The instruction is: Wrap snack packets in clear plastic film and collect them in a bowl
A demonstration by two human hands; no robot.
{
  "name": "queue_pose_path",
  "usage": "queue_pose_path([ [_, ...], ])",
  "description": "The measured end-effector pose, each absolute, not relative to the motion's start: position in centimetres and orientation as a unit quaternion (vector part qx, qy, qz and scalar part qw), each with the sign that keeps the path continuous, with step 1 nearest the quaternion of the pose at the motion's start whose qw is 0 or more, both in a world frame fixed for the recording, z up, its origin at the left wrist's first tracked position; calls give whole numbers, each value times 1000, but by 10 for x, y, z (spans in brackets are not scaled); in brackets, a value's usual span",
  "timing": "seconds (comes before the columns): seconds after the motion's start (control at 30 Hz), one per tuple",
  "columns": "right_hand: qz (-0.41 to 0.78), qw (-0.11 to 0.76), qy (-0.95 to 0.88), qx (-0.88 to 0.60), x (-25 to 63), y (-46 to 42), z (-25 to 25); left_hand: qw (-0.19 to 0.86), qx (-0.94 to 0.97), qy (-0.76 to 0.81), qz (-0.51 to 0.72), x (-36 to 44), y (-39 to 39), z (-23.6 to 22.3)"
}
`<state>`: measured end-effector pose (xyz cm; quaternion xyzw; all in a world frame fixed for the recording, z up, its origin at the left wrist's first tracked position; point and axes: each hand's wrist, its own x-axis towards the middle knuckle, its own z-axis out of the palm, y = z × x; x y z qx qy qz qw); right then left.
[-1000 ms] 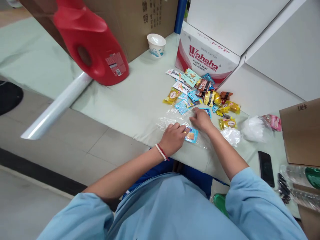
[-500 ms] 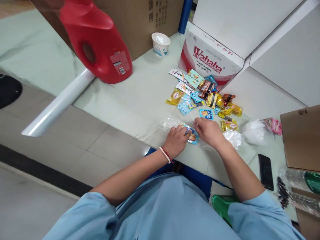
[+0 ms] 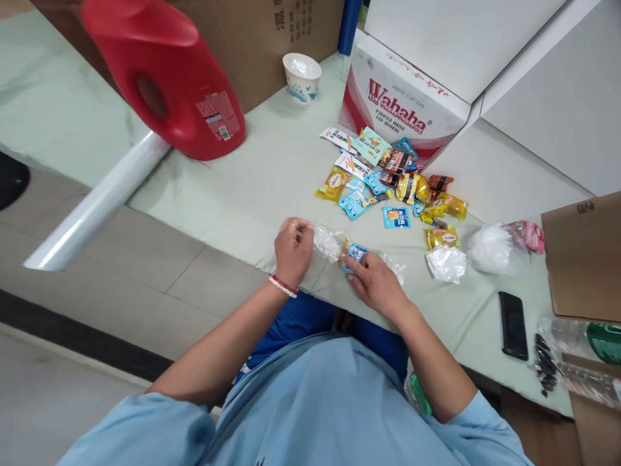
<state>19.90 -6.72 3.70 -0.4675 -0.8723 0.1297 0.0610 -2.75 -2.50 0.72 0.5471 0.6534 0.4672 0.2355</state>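
My left hand (image 3: 294, 254) is closed in a pinch at the left end of a crumpled clear plastic wrap (image 3: 328, 243). My right hand (image 3: 381, 283) grips a blue snack packet (image 3: 358, 251), with its fingers pressed on top of it. Yellow wrapping shows at the edges of that packet, and clear plastic spreads out on its right side too. Just beyond the hands lies another blue snack packet (image 3: 396, 217), flat on the cloth. Behind it is a loose pile of snacks, with a yellow packet (image 3: 333, 184) and a green packet (image 3: 371, 146) among them.
A white and red water carton (image 3: 398, 107) stands behind the pile. To the left are a red jug (image 3: 194, 97), a roll of clear film (image 3: 97, 207) jutting past the table edge and a paper bowl (image 3: 301, 79). Plastic bags (image 3: 495, 249) and a phone (image 3: 513, 325) lie at right.
My left hand has moved left from the packet to the end of the plastic. My right hand has come down onto the packet, and the plastic is now bunched at both ends.
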Motion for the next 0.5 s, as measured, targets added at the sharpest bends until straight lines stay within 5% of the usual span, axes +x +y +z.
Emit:
queue_pose_path([
  [0.23,222,124,-865,-434,204,-62,45,228,664,656,277,-19,-21,10],
  [0.5,262,154,-854,-422,205,-61,39,343,655,582,339,19,-48,46],
])
